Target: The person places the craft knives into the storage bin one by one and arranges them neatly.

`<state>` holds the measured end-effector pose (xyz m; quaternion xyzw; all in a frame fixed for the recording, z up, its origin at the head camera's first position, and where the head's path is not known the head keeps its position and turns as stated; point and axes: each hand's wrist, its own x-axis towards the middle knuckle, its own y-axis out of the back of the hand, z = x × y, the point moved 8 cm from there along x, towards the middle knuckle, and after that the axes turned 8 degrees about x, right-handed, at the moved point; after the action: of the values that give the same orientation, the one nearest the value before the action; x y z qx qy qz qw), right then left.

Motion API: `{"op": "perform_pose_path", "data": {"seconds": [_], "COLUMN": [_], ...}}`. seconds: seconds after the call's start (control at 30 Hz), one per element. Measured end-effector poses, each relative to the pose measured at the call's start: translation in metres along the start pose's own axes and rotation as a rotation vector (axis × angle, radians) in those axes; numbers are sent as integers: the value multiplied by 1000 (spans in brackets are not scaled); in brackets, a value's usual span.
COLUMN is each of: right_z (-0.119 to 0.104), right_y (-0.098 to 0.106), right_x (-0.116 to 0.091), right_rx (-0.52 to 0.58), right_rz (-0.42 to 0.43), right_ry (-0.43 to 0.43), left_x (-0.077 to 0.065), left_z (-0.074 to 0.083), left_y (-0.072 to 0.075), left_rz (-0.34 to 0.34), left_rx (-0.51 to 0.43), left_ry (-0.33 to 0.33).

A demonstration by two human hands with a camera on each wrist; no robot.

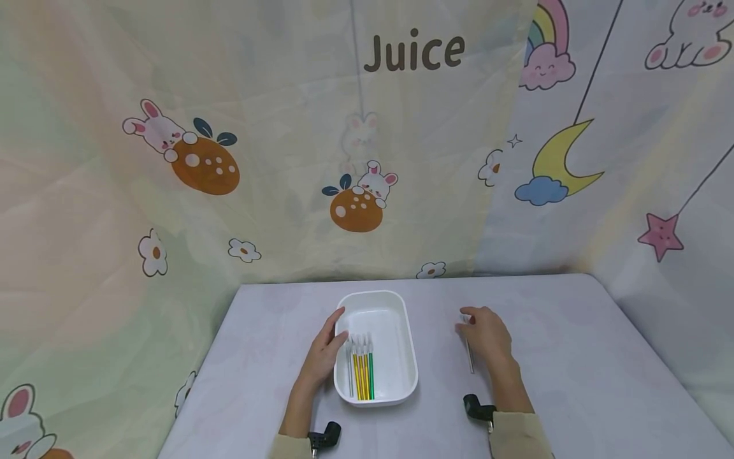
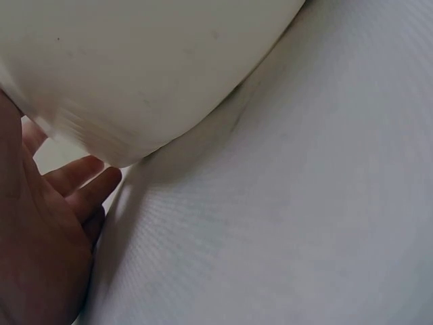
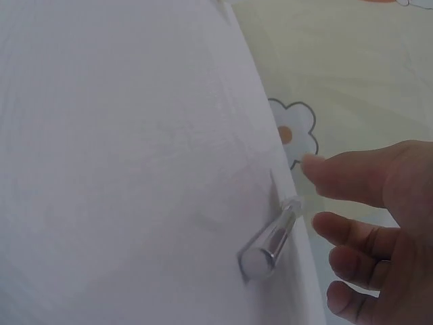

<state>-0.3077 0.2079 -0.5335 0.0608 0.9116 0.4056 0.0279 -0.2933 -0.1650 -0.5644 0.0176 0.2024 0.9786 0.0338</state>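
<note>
On the left side of the white tray (image 1: 395, 357), my left hand (image 1: 321, 358) holds the rim, its thumb over the edge and its fingers along the outside. In the left wrist view the fingers (image 2: 95, 189) meet the tray's lower corner. Several slim pen-like sticks (image 1: 363, 376) with clear upper ends lie side by side in the tray: silver, yellow and green. To the right, a slim silver stick (image 1: 470, 358) lies on the table. My right hand (image 1: 489, 335) is over its far end. In the right wrist view thumb and fingers are spread apart, beside the stick (image 3: 270, 247).
A white cloth covers the table (image 1: 573, 357). Behind it hangs a printed curtain (image 1: 275, 191) with rabbits, flowers and a moon. Black camera mounts (image 1: 325, 436) sit at both wrists, below beige sleeves (image 1: 518, 435).
</note>
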Motion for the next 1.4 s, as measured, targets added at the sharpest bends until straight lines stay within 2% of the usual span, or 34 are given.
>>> {"op": "perform_pose_path", "data": {"seconds": [0.17, 0.6, 0.87, 1.4], "right_z": [3, 2, -1, 0], "right_y": [-4, -9, -16, -16], "right_x": [-2, -1, -2, -3], "right_rx": [-11, -55, -108, -49], "right_rz": [-27, -65, -121, -112], "right_ry": [-17, 15, 43, 7], "left_x": [0, -1, -1, 0], "left_z": [-1, 0, 0, 0], "left_y": [-1, 0, 0, 0], "left_rz": [-1, 1, -3, 0], "left_rx": [-10, -9, -19, -5], "left_ry": [2, 3, 2, -5]}}
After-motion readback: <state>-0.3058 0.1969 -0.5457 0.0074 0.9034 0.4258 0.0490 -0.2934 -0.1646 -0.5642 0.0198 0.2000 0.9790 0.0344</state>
